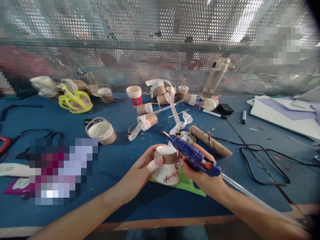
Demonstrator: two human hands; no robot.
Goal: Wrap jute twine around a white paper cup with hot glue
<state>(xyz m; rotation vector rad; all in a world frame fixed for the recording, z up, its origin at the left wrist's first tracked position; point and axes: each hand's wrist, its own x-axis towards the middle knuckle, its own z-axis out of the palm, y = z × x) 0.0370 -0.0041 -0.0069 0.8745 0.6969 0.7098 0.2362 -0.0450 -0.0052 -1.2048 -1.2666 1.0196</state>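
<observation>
A white paper cup with a reddish floral print stands upside down or tilted, a band of brown twine wound round its narrower upper end. My left hand is closed on the cup's left side, thumb on the twine. In my right hand is a blue hot glue gun, its nozzle pointing up and left past the cup. A long clear glue stick sticks out of the gun's back. My right fingertips are close to the cup's right side; whether they touch it is unclear. Green paper lies beneath.
Behind the cup lie a twine roll, white lace and several twine-wrapped little baskets. A black cord loops at the right. A red paper cup, yellow crown-like piece and clear bottle stand farther back.
</observation>
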